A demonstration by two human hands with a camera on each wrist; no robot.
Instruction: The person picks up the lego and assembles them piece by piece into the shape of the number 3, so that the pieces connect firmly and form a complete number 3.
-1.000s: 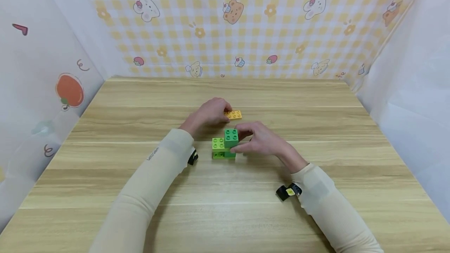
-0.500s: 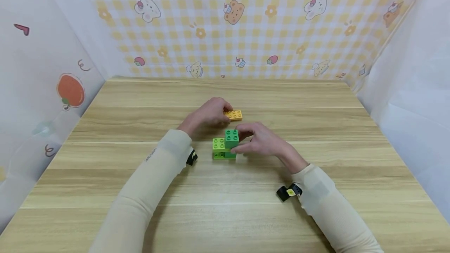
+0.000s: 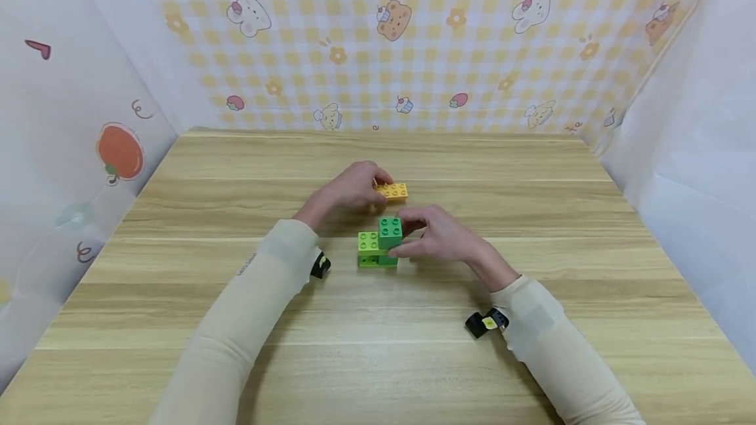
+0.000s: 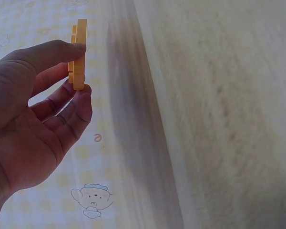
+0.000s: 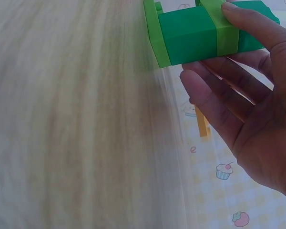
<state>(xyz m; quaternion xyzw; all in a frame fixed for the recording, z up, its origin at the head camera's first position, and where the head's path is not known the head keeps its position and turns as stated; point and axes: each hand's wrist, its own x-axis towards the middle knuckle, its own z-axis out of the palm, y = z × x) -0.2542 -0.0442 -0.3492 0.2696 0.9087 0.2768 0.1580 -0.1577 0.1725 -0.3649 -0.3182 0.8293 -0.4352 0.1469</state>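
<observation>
Stack [image 3: 386, 240]: at R hand's fingertips, to that hand's L; nearer the person than L hand. Upright, studs up.
Stack make-up: lime base plate [image 3: 367, 261], dk green block [image 5: 188, 36], 2nd lime plate [image 3: 367, 242], dk green block on top [image 3: 390, 232]. Lime plates extend L, past both green blocks.
R hand [image 3: 440, 235]: gripping stack; thumb on 2nd lime plate, other fingers to far side. Far-side contact partly hidden, exact touch pts n/v.
Yellow brick [image 3: 397, 191]: thin, studs up, at R side of L hand, beyond R hand & stack; apart from both. Appears just clear of table [image 3: 378, 359] per L wrist view.
L hand [image 3: 354, 185]: pinching yellow brick at its L end, thumb on near side; fingers behind partly hidden.
Step (judged): brick-building, approx. at pick-up of yellow brick, R hand steadying stack. Brick not yet joined.
Next move (judged): calls for L hand to bring brick toward R hand, studs lined up, R grip kept firm. Risk: pressing on L overhang could tip stack.
</observation>
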